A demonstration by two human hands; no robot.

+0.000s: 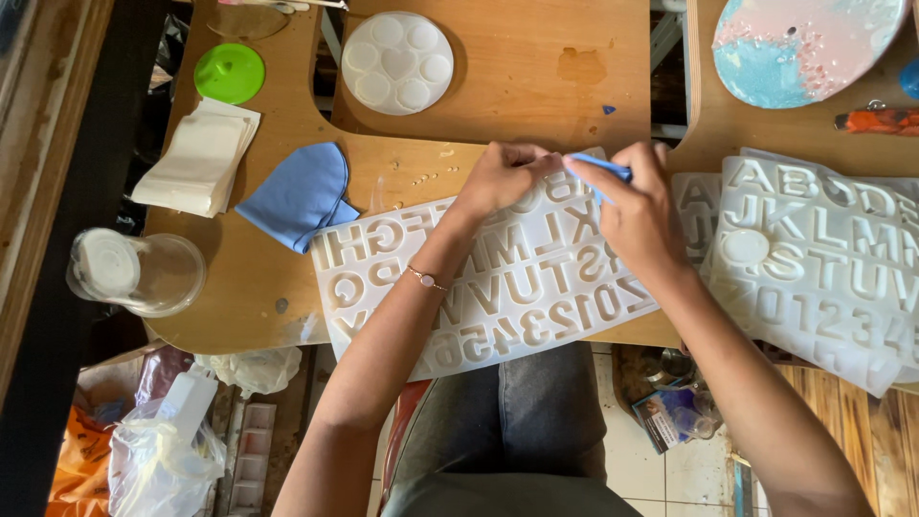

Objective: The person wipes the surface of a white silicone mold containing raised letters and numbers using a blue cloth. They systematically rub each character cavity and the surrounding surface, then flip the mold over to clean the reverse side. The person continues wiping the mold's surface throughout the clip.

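Note:
A white silicone letter-and-number mould (498,278) lies across the wooden table's front edge. My left hand (503,177) rests on its upper edge, fingers curled and pinching at the mould next to a small blue piece (598,168). My right hand (637,211) is closed around that blue piece, which is pressed onto the mould's top row. A thin bracelet sits on my left wrist.
A second letter mould (814,249) lies at the right. A blue cloth (297,196), white folded papers (196,158), a green lid (230,72), a round white mould (397,62) and a clear jar (134,273) sit to the left. A pink-blue disc (799,43) is top right.

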